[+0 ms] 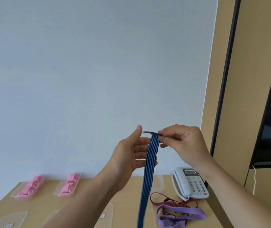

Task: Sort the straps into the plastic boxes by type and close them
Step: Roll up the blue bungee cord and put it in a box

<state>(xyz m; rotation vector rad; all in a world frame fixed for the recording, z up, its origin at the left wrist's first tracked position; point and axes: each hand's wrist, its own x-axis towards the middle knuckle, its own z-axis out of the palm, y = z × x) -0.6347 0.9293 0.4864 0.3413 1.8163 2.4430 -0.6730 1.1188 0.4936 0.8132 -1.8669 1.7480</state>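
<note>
Blue strap (149, 162) hanging lengthwise over the table (50, 188), top end pinched between thumb and fingers of right hand (184, 145). Left hand (128, 155) open, straight fingers behind the strap. Possible failure: slack pinch, strap slipping down onto the purple strap (195, 211) tangle.
</note>
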